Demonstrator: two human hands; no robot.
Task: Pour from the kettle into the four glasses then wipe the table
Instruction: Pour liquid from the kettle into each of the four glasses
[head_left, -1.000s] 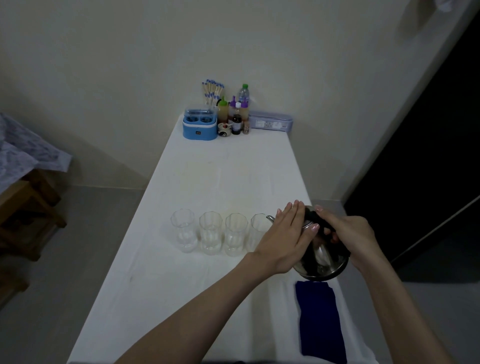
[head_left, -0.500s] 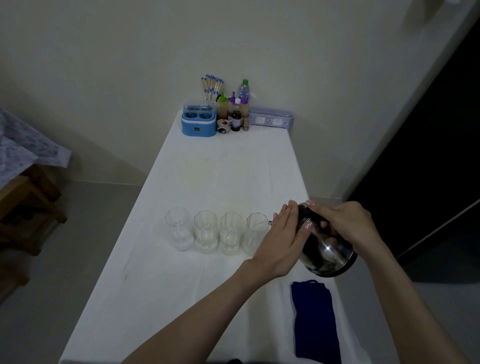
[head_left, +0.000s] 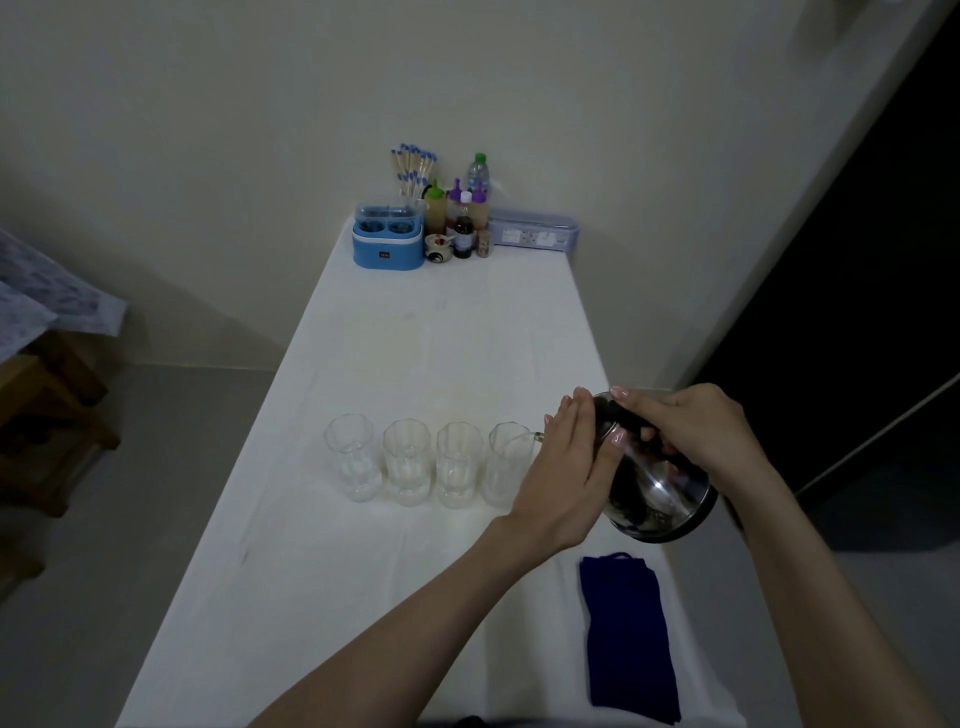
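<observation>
Several clear glasses stand in a row across the white table (head_left: 447, 338); the rightmost glass (head_left: 506, 462) has the kettle's spout at its rim. The steel kettle (head_left: 660, 499) with a black handle is lifted and tilted left. My right hand (head_left: 691, 436) grips its handle from above. My left hand (head_left: 571, 478) lies flat against the kettle's left side and lid, fingers together. The leftmost glass (head_left: 353, 457) and the two between (head_left: 408, 462) (head_left: 460, 465) stand apart from the kettle. A dark blue cloth (head_left: 626, 634) lies folded near the table's right front edge.
At the far end stand a blue container (head_left: 387, 244), several bottles (head_left: 462, 218), sticks with blue tips (head_left: 413, 169) and a pale long box (head_left: 532, 236). Wooden furniture (head_left: 47, 415) is on the floor to the left; a dark doorway (head_left: 857, 312) lies right.
The kettle has risen and tilted further left, so its spout now reaches the rightmost glass's rim. Both hands moved with it.
</observation>
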